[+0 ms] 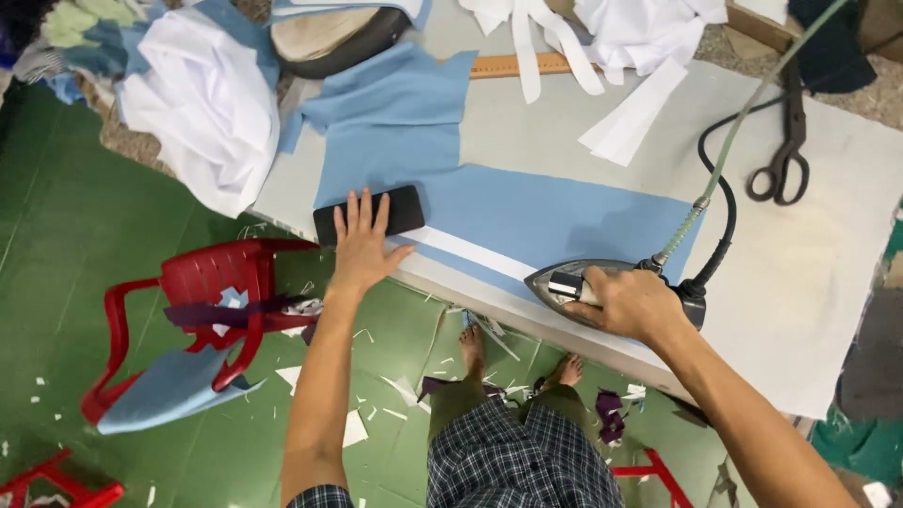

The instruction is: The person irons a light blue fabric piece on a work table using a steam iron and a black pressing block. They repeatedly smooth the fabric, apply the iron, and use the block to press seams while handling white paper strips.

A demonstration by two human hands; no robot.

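iron (pixel 583 287) gripped by the handle in right hand (pixel 632 303), fingers closed round it, soleplate down on blue fabric (pixel 527 212) at the near edge of the tabletop (pixel 828 282). left hand (pixel 362 246) flat and spread, fingers resting on a black phone (pixel 400 212) on the same fabric. farther out: scissors (pixel 785 150), white cloth strips (pixel 630 118), wooden ruler (pixel 513 65). red plastic chair (pixel 202 301) on the green floor (pixel 94 282).
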